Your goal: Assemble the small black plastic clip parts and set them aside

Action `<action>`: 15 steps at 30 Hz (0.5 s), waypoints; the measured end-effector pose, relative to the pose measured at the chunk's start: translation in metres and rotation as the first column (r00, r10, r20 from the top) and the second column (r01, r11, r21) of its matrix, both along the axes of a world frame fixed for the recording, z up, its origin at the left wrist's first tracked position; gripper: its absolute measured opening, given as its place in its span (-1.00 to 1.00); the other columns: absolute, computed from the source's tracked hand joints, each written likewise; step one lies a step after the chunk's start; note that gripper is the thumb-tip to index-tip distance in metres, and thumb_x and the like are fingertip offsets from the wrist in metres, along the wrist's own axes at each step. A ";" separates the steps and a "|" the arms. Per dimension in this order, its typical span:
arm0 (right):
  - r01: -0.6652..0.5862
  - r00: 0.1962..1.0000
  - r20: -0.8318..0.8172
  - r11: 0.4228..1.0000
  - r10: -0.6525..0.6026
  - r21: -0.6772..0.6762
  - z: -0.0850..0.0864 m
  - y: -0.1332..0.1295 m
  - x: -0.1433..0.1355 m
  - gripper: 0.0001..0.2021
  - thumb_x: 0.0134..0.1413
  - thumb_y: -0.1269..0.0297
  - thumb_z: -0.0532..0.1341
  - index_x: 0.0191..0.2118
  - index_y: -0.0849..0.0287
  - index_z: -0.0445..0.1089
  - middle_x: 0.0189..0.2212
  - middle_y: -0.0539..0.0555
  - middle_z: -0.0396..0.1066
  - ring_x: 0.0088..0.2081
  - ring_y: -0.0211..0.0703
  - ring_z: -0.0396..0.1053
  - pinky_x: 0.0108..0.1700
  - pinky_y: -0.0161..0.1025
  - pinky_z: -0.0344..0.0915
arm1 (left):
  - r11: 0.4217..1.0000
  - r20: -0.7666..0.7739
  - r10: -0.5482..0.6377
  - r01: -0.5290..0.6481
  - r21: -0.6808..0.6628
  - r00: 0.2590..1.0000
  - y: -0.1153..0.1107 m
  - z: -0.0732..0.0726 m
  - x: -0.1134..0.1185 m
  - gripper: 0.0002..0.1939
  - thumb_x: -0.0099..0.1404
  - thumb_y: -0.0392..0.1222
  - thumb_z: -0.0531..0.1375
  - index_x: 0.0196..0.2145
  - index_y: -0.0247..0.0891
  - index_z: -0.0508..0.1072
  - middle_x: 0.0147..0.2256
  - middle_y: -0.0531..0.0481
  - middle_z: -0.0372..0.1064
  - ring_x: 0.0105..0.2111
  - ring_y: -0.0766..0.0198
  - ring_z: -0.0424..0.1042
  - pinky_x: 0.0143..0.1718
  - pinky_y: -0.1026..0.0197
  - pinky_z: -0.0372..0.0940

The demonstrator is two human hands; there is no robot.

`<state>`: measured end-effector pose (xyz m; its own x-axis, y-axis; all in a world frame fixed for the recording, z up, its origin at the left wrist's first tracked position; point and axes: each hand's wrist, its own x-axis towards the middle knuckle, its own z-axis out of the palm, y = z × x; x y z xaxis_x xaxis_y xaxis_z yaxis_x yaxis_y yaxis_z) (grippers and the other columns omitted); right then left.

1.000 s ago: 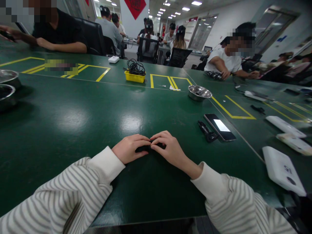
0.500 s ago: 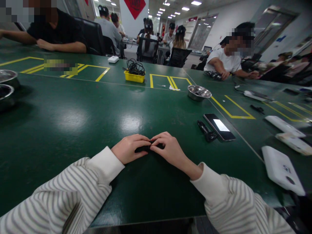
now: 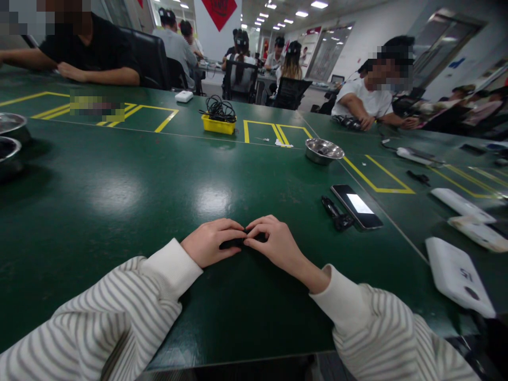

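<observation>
Just above the green table (image 3: 166, 180), my left hand (image 3: 210, 241) is closed around a small black object (image 3: 230, 243). Its dark body shows between thumb and fingers; its kind cannot be made out. My right hand (image 3: 273, 241) meets it fingertip to fingertip, with thumb and forefinger pinched at the object's right end. More black shows inside the loop of the right fingers. The fingers cover most of the object. To the right of my hands lie a bundled black cable (image 3: 337, 214) and a phone (image 3: 357, 206) with a lit patch on its screen.
A steel bowl (image 3: 324, 152) stands beyond the phone, and a yellow bin (image 3: 218, 125) of black cables farther back. More steel bowls (image 3: 8, 159) sit at far left. White devices (image 3: 458, 278) line the right side. Co-workers sit across the table, one in white (image 3: 363, 100).
Hardly anything differs: both hands stay on the black object in the same place, with only a very slight shift of the right fingers. The camera view has moved a little.
</observation>
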<state>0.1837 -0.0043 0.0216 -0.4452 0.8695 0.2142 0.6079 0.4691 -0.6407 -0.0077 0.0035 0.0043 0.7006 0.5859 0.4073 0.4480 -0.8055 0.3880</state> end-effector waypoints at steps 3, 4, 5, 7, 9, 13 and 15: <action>0.048 0.999 -0.023 0.999 -0.048 0.016 0.007 0.014 0.017 -0.86 -0.07 0.24 0.17 -0.49 0.17 0.42 -0.36 0.04 0.42 -0.31 -0.23 0.30 -0.34 -0.30 0.18 | 1.000 -0.013 0.005 -0.005 -0.007 1.000 0.000 0.001 0.000 -0.76 0.11 -0.25 0.15 -0.21 -0.30 0.39 -0.23 -0.10 0.36 -0.26 0.25 0.37 -0.25 0.24 0.31; 0.116 0.993 -0.027 0.993 -0.116 0.022 0.010 0.020 0.026 -0.83 -0.05 0.23 0.15 -0.47 0.19 0.42 -0.38 0.05 0.42 -0.35 -0.24 0.30 -0.38 -0.31 0.17 | 1.000 -0.014 0.006 -0.006 -0.008 1.000 0.000 0.001 0.000 -0.76 0.11 -0.25 0.15 -0.22 -0.30 0.39 -0.23 -0.11 0.36 -0.26 0.25 0.37 -0.26 0.24 0.31; 0.209 0.978 -0.025 0.977 -0.208 0.046 0.012 0.025 0.034 -0.81 -0.04 0.22 0.13 -0.45 0.21 0.42 -0.42 0.06 0.42 -0.39 -0.24 0.30 -0.40 -0.31 0.16 | 1.000 -0.013 0.007 -0.008 -0.007 1.000 0.000 0.001 0.000 -0.76 0.11 -0.25 0.15 -0.22 -0.30 0.39 -0.23 -0.11 0.36 -0.26 0.25 0.37 -0.26 0.24 0.32; 0.299 0.953 0.035 0.953 -0.300 0.044 0.015 0.034 0.049 -0.78 -0.04 0.20 0.13 -0.44 0.22 0.43 -0.49 0.04 0.42 -0.46 -0.25 0.29 -0.42 -0.31 0.15 | 1.000 -0.008 0.008 -0.008 -0.002 1.000 0.000 0.001 0.000 -0.77 0.12 -0.24 0.14 -0.22 -0.29 0.40 -0.23 -0.11 0.36 -0.26 0.25 0.38 -0.27 0.23 0.32; 0.293 0.948 0.124 0.956 -0.292 0.013 0.014 0.039 0.057 -0.78 -0.06 0.19 0.14 -0.42 0.20 0.46 -0.52 0.02 0.42 -0.48 -0.26 0.28 -0.44 -0.32 0.14 | 1.000 -0.008 0.004 -0.004 0.001 1.000 0.000 0.001 0.000 -0.77 0.12 -0.24 0.13 -0.22 -0.29 0.40 -0.23 -0.11 0.36 -0.27 0.25 0.38 -0.27 0.22 0.32; 0.191 0.956 0.223 0.981 -0.190 0.018 0.006 0.039 0.053 -0.85 -0.11 0.25 0.19 -0.37 0.13 0.47 -0.46 0.00 0.43 -0.46 -0.29 0.28 -0.40 -0.33 0.17 | 1.000 -0.014 0.010 -0.009 0.004 1.000 0.000 0.001 0.000 -0.77 0.13 -0.24 0.13 -0.22 -0.30 0.40 -0.23 -0.11 0.36 -0.27 0.25 0.38 -0.27 0.22 0.33; 0.162 0.958 0.238 0.987 -0.163 0.026 0.003 0.039 0.049 -0.86 -0.11 0.28 0.20 -0.39 0.13 0.47 -0.46 0.00 0.43 -0.46 -0.29 0.30 -0.38 -0.34 0.19 | 1.000 -0.022 0.017 -0.017 0.000 1.000 0.000 0.001 0.000 -0.76 0.12 -0.24 0.13 -0.22 -0.30 0.40 -0.22 -0.11 0.36 -0.26 0.24 0.38 -0.26 0.22 0.32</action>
